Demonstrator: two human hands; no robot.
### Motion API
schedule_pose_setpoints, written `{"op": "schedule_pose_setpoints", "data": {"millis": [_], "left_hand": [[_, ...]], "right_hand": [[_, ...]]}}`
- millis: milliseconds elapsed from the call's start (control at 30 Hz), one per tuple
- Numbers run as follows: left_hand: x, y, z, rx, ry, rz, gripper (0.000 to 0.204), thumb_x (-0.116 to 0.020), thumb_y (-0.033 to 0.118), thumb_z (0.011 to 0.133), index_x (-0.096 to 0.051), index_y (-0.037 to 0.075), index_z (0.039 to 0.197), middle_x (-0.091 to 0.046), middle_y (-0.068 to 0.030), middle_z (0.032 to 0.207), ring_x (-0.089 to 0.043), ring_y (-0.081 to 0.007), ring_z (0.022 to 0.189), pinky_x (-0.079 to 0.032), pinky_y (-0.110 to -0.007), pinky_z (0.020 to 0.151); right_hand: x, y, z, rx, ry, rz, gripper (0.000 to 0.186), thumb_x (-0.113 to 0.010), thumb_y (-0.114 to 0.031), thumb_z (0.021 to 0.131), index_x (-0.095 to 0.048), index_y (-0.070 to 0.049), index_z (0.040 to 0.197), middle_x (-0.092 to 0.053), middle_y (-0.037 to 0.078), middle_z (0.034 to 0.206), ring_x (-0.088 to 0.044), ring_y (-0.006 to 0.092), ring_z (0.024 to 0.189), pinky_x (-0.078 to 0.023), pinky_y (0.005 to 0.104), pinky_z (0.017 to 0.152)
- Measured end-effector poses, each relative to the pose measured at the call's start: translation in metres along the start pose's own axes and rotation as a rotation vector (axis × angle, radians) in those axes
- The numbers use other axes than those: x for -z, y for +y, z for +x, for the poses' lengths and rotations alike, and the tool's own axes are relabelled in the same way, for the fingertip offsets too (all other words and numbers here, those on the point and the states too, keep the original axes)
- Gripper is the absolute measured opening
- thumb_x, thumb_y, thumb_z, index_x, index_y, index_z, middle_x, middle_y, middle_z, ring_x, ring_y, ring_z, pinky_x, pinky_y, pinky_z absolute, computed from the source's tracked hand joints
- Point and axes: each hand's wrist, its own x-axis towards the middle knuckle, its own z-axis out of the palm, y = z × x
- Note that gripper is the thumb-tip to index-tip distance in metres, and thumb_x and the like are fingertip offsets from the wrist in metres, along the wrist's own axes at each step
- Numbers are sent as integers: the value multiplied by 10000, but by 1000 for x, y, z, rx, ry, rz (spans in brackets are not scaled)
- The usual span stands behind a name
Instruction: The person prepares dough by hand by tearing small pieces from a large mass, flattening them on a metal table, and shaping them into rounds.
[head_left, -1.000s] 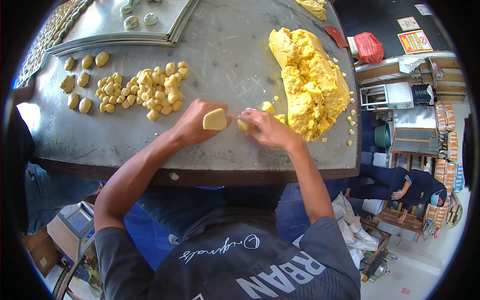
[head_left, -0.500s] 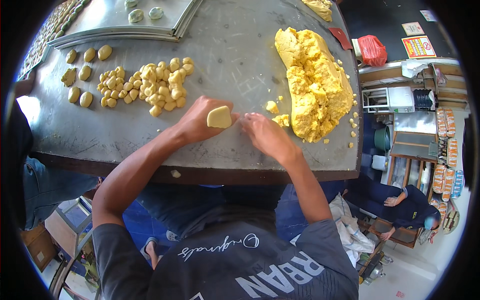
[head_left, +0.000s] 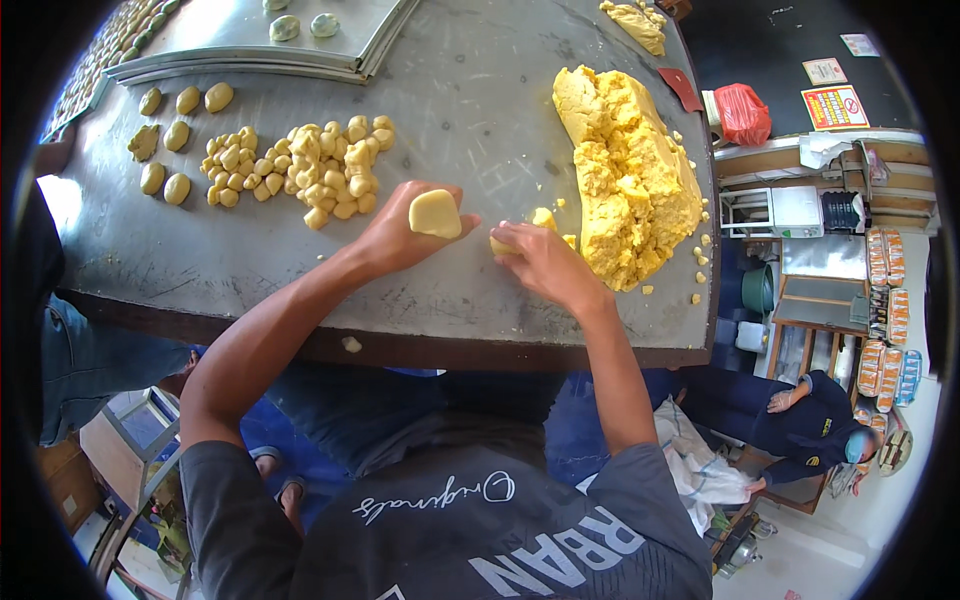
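Note:
A flattened piece of pale dough [head_left: 434,214] rests on top of my left hand [head_left: 385,240], whose fingers curl mostly out of sight beneath it. To its right, my right hand [head_left: 548,262] is closed, pinching a small yellow lump [head_left: 502,246] between thumb and fingers. Beside that hand lie loose yellow crumbs [head_left: 543,218] and a large crumbly yellow mass [head_left: 640,190]. Left of my hands sits a heap of small pale dough balls [head_left: 330,170]. Farther left are several larger smooth oval pieces [head_left: 218,97].
The metal table [head_left: 470,110] has a dark front edge. Stacked trays [head_left: 250,60] stand at the far left, with a few greenish pieces on top. A red scraper [head_left: 681,88] lies by the right edge. A person in dark clothes [head_left: 780,420] is at right; another's hand [head_left: 55,152] shows at left.
My right hand has moved slightly right, away from the left, and the yellow lump now shows in its fingers. My left hand has shifted a little up and left with the dough on it.

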Motion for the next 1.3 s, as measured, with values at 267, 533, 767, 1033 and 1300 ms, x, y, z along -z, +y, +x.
{"op": "schedule_pose_setpoints", "data": {"millis": [267,533,767,1033,1300], "left_hand": [[1,1,-3,22,-13,11,351,-691,241,824,-492,18,639,-420,-77,531,-352,-131,531,-367,-342,496],[0,4,-2,39,-23,-5,352,-690,242,821,-489,14,644,-418,-79,537,-344,-138,537,-366,-346,503],[2,3,-4,48,-29,3,370,-688,249,823,-473,15,634,-396,-68,536,-339,-133,540,-362,-348,504],[-2,1,-1,-6,-57,-42,333,-679,208,813,-471,15,639,-407,-47,545,-362,-111,547,-363,-339,501],[-7,-8,-8,-133,24,-183,117,-631,95,787,-590,-14,800,-578,-71,645,-491,-68,613,-437,-304,536]], "right_hand": [[13,-14,-4,-85,14,-70,518,-682,-274,825,-529,20,1223,-524,231,1262,-509,331,1179,-438,389,972],[-8,0,4,37,-144,-214,385,-613,-90,826,-539,26,1186,-557,234,1193,-558,340,1089,-472,423,896],[23,-12,6,-221,-110,205,325,-624,-82,852,-560,52,1141,-650,145,1029,-630,256,960,-494,349,858],[4,-35,3,-68,527,1401,314,-642,-103,873,-561,20,1150,-615,106,1091,-583,167,1024,-477,300,906],[-15,-75,36,135,539,387,389,-631,-240,890,-583,59,1132,-594,242,1168,-493,412,1199,-337,437,1056]]}}
